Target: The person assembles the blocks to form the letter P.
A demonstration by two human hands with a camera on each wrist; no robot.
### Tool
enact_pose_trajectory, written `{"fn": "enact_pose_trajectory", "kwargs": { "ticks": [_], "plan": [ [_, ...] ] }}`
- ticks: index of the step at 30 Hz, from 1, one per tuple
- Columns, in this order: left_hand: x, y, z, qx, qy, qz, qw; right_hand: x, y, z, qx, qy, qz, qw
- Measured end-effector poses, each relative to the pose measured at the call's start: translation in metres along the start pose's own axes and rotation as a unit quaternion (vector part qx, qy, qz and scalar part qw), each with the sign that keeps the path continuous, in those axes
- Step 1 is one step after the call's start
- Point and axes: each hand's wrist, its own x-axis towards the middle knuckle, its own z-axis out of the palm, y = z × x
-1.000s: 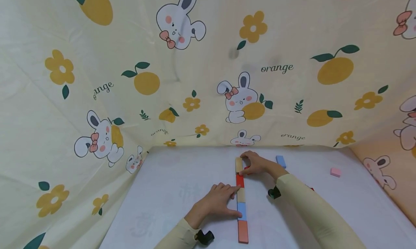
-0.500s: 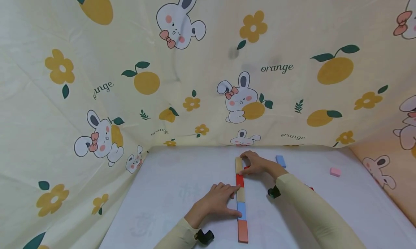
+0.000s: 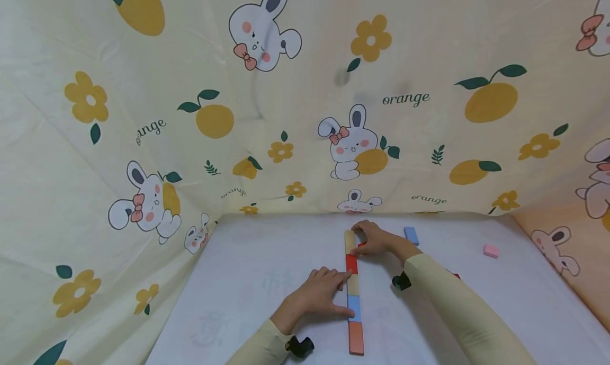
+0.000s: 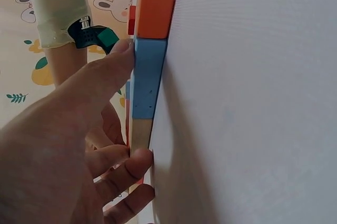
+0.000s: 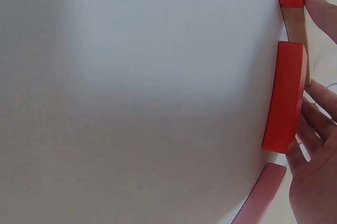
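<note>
In the head view a straight row of flat blocks runs away from me: an orange block [image 3: 356,337], a blue block [image 3: 354,303], a wooden block [image 3: 352,285], a red block [image 3: 351,264] and a far wooden block [image 3: 350,242]. My left hand [image 3: 314,295] lies along the row's left side. Its thumb touches the blue block and its index fingertip reaches the red one. With my right hand [image 3: 375,239], I pinch the far wooden block lengthwise, thumb at its near end, index finger at its far end. In the right wrist view, a separate red block [image 5: 284,98] lies beside it.
A second blue block [image 3: 411,236] lies beyond my right wrist, and a pink block [image 3: 491,251] sits farther right. A red corner [image 3: 456,275] peeks out behind the right sleeve. A patterned cloth [image 3: 295,116] hangs behind the white table [image 3: 252,254].
</note>
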Motion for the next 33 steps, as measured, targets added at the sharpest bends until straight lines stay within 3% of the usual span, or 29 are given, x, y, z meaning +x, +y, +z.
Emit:
{"fn": "enact_pose_trajectory", "kwargs": {
  "ticks": [10,17,23,27,33],
  "plan": [
    [-0.002,0.002,0.001,0.008,0.001,-0.001,1.0,-0.003,0.002,-0.001,0.015,0.01,-0.015,0.9997],
    [-0.003,0.004,0.001,-0.003,-0.024,-0.019,0.9995,-0.008,0.013,-0.003,0.037,0.028,-0.027,0.9986],
    [-0.004,0.005,0.002,0.031,-0.033,-0.011,0.9989,-0.02,0.026,-0.006,0.038,0.043,-0.038,0.9976],
    [-0.005,0.005,0.004,0.03,-0.036,-0.013,0.9988,-0.03,0.03,-0.007,0.02,0.052,-0.056,0.9969],
    [-0.005,0.007,0.005,0.029,-0.037,-0.021,0.9986,-0.044,0.03,-0.009,0.014,0.049,-0.041,0.9979]
  ]
}}
